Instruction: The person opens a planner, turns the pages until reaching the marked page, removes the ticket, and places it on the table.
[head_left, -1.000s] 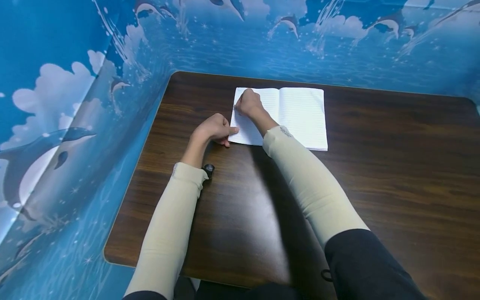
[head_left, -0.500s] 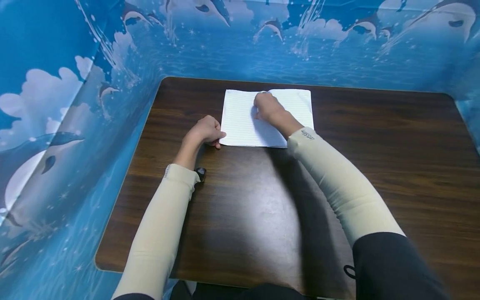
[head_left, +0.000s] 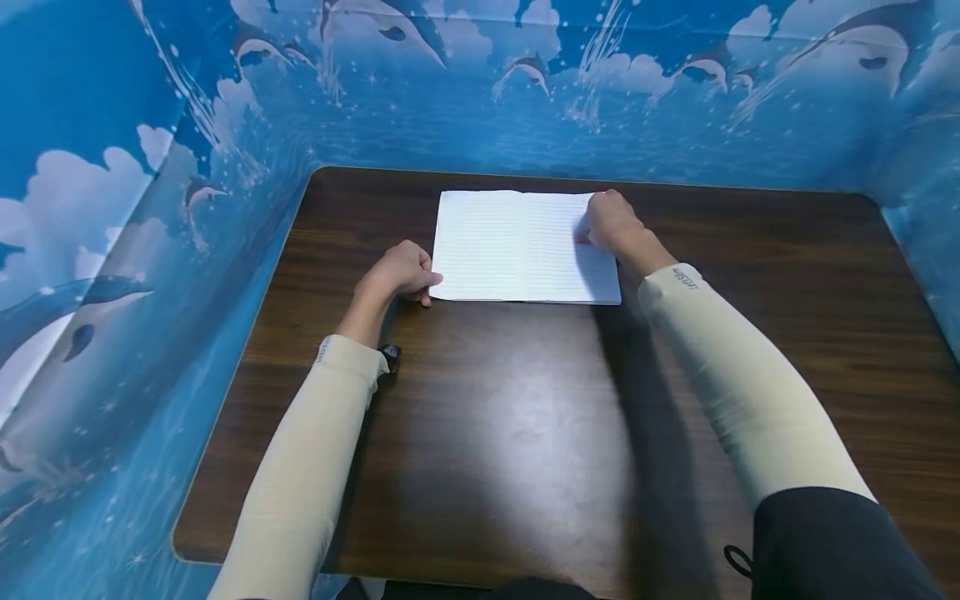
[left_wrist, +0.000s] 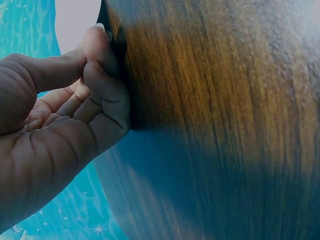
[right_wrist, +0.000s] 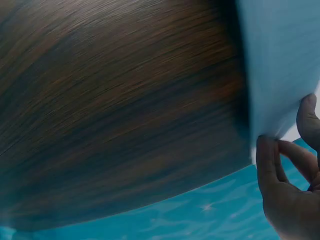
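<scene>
An open notebook (head_left: 480, 242) with lined white pages lies near the far edge of the table. At its lower left corner is my left hand (head_left: 401, 271); the thumb rests on the page edge and the other fingers curl beneath it. The left wrist view shows this hand (left_wrist: 60, 100) with thumb and fingertips close together at the notebook (left_wrist: 77, 22). My right hand (head_left: 613, 221) is at the upper right of the right page, fingers bent. Seen from the right wrist, its thumb and fingers (right_wrist: 267, 160) pinch the corner of a page (right_wrist: 280, 65).
The dark wood-grain table (head_left: 510, 400) reaches toward the person and to the right of the notebook. A blue sheet (head_left: 420, 125) printed with dolphins hangs along its back and left sides. A small black device (head_left: 390, 357) sits at the left wrist.
My right hand has moved from the left page across to the right page's outer side, carrying a page over. My left hand stays at the notebook's lower left corner.
</scene>
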